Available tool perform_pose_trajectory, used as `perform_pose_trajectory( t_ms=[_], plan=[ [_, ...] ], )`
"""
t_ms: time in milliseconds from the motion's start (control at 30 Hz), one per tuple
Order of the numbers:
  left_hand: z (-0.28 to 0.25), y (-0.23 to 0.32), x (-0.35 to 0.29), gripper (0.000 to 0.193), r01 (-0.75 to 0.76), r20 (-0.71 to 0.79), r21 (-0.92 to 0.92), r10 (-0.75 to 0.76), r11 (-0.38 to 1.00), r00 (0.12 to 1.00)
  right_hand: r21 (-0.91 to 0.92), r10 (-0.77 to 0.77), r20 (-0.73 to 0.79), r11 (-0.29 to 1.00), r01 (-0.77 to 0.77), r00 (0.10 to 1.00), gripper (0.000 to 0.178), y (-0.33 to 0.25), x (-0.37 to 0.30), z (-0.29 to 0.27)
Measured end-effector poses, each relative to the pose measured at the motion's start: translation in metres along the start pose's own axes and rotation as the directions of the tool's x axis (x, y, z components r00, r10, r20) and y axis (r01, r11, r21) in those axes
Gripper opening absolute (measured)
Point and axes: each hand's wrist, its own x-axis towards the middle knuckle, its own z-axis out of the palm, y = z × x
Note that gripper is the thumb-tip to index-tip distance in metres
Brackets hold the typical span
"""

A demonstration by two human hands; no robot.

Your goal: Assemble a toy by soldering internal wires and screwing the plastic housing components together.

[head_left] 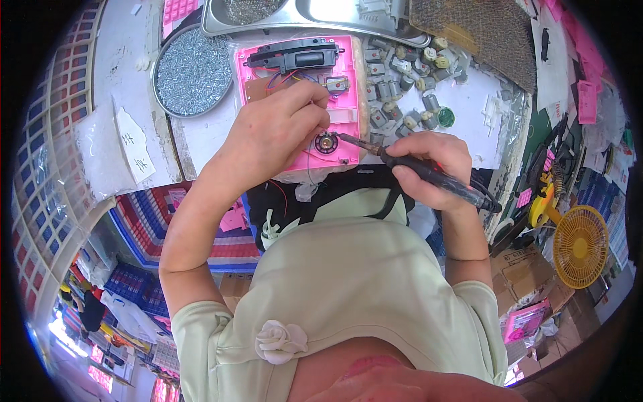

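My right hand (pixel 432 167) grips a black-handled soldering iron (pixel 435 179). The iron's tip points left and meets the edge of a small round speaker (pixel 326 143), or hovers just over it. That speaker lies in a pink plastic housing (pixel 345 60) on the bench. Over the housing's left side, my left hand (pixel 274 127) is closed in a pinch beside the speaker; what its fingertips hold is too small to make out. A black battery-box-like part (pixel 295 57), a small motor (pixel 337 84) and a brown board (pixel 264 87) sit in the housing, with thin wires partly hidden by my left hand.
A round tray of small silver screws (pixel 194 74) stands left of the housing. Several loose small motors (pixel 402 87) lie to its right, near a green round container (pixel 445 117). A metal tray (pixel 321 17) is at the back. A yellow fan (pixel 580 246) stands at far right.
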Motion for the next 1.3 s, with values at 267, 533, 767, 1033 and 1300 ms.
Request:
perform_pose_trajectory(
  t_ms=[267,533,767,1033,1300],
  plan=[
    [0.0,-0.002,-0.001,0.014,0.015,0.014,0.017,-0.015,1.0,1.0,-0.032,-0.007,0.026,0.999,0.008,1.0,0.025,0.001,0.001,0.002],
    [-0.002,-0.002,-0.001,0.025,0.006,0.05,0.012,-0.006,1.0,0.999,-0.068,0.039,0.072,0.997,-0.034,0.997,0.024,-0.002,0.001,0.001],
    [-0.003,0.0,0.002,0.012,0.021,0.066,0.027,-0.023,0.999,0.998,-0.016,0.002,0.005,1.0,-0.002,1.0,0.024,0.0,0.003,0.006],
    [-0.003,-0.002,-0.002,0.015,0.023,0.089,0.037,-0.026,0.999,0.996,-0.038,-0.027,-0.079,0.999,0.025,0.997,0.025,-0.012,-0.009,-0.014],
    [-0.007,0.0,0.004,0.018,-0.035,0.078,0.042,0.032,0.998,0.996,0.193,0.217,-0.695,0.975,-0.113,0.686,0.027,-0.013,-0.105,-0.085]
  ],
)
